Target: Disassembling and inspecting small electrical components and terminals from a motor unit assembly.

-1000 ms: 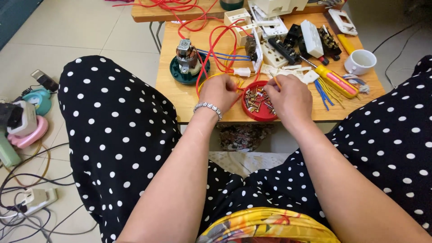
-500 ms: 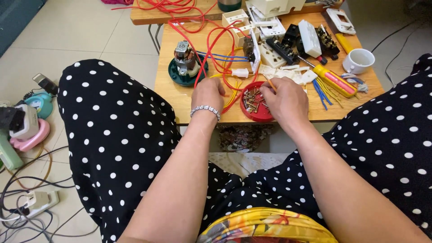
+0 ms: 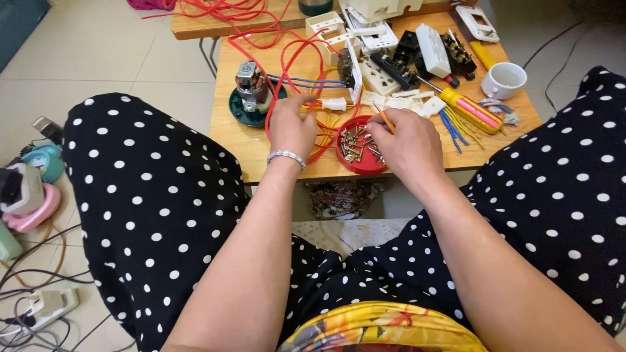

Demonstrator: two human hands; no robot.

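My left hand (image 3: 293, 124), with a silver bracelet (image 3: 287, 157) on the wrist, lies on the wooden table (image 3: 241, 140) among loops of red wire (image 3: 287, 58). Its fingers reach toward a small white connector (image 3: 334, 103); whether they grip anything is hidden. My right hand (image 3: 405, 140) pinches a thin orange wire (image 3: 385, 120) just above the right rim of a red dish (image 3: 355, 163) that holds several screws. The two hands sit either side of the dish. My knees in black polka-dot cloth frame the table.
A small motor on a green base (image 3: 251, 88) stands left of my left hand. White sockets (image 3: 381, 78), black switch parts (image 3: 456, 52), a yellow and red screwdriver (image 3: 471, 107), a white cup (image 3: 505, 79) and cut blue wires (image 3: 450, 125) crowd the right side. A power strip (image 3: 45, 305) and cables lie on the floor at left.
My left hand has moved from the dish's edge up and left toward the red wires and the white connector. My right hand stays at the dish with the orange wire.
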